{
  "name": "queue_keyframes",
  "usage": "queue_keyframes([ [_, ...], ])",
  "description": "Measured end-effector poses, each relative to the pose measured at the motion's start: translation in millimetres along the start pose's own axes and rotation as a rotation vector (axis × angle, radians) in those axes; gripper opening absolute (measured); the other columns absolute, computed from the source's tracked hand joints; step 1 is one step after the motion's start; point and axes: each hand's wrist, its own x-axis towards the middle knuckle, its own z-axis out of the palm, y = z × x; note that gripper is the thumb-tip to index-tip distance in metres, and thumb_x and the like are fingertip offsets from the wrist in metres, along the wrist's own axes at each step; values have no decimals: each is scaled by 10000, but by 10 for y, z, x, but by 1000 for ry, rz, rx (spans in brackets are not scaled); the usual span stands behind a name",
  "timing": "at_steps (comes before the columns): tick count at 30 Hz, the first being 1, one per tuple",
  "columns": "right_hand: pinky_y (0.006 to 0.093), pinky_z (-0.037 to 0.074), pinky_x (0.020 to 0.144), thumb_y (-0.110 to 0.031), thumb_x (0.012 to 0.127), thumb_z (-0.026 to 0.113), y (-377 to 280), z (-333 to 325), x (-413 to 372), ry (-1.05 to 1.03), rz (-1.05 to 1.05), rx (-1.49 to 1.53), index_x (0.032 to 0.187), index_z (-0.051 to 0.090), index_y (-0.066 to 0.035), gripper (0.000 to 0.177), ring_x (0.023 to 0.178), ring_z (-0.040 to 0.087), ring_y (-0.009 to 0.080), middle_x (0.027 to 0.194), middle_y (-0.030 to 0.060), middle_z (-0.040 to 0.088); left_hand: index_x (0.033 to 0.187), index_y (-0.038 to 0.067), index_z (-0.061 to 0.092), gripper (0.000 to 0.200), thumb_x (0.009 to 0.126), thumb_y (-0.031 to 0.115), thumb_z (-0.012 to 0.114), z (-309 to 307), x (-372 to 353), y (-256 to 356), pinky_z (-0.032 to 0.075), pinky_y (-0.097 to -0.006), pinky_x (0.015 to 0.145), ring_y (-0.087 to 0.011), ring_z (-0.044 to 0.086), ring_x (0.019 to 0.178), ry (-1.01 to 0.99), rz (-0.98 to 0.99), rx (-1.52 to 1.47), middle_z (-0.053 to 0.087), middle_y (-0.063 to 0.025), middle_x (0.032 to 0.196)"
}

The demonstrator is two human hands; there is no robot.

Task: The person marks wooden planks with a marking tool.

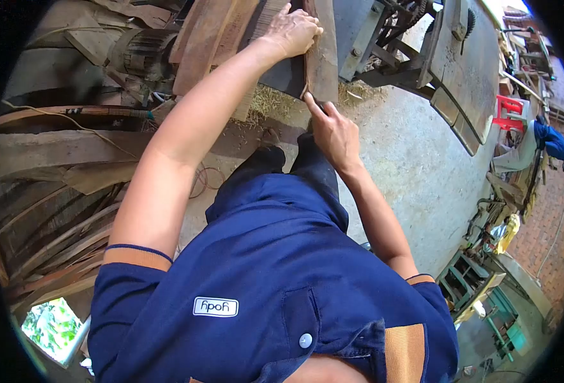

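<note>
My left hand (293, 32) is bent over the edge of a long, thin wooden strip (306, 69) at the top centre, its fingers curled and pressed together against the wood. Closer to my body, my right hand (337, 133) pinches the near end of this strip, with the forefinger stretched along it and the other fingers folded. The strip lies beside a wider brown board (322, 60), over a dark flat metal surface (284, 78). My left fingertips are partly hidden against the wood.
More boards (206, 45) lie left of my left hand, near a motor (142, 54). A machine with a metal plate (457, 70) is at the upper right. Curved timber (58, 153) is stacked at the left. Sawdust covers the floor under the boards. A red stool (509, 113) stands far right.
</note>
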Motion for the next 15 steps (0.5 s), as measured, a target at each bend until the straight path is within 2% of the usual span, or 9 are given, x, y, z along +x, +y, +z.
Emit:
queue_keyframes([
  [1,425,578,592,-110,883,593,-5,-28,-43,-31,30,14,1402,563,-252,539,735,708,290,942,78,625,1292,264,681,357,935,253,671,56,-14,-8,312,-518,1202,-181,514,1343,38,-13,-31,594,58,1414],
  [2,440,560,583,-143,944,573,0,-37,-35,-2,32,63,1401,575,-245,469,672,674,335,879,92,609,1288,271,686,364,931,206,660,33,-16,0,311,-520,1203,-186,523,1334,44,-25,-69,608,62,1398],
  [6,451,555,595,-178,981,561,30,-17,102,-26,77,108,1417,562,-261,443,669,658,364,845,110,602,1275,270,698,377,925,144,634,22,25,4,308,-514,1205,-187,531,1328,2,-30,-46,627,49,1379],
  [9,462,570,586,-117,920,558,81,-27,35,-12,54,121,1391,572,-272,497,658,681,360,914,109,622,1256,265,712,392,920,94,605,39,30,-38,305,-512,1206,-188,539,1320,54,-18,-65,645,36,1358],
  [15,448,570,583,-129,930,559,216,-79,178,-67,-13,50,1397,569,-270,488,661,685,334,903,103,614,1243,261,721,412,913,59,579,49,41,-4,303,-512,1204,-190,544,1314,-1,-36,-95,636,36,1374],
])
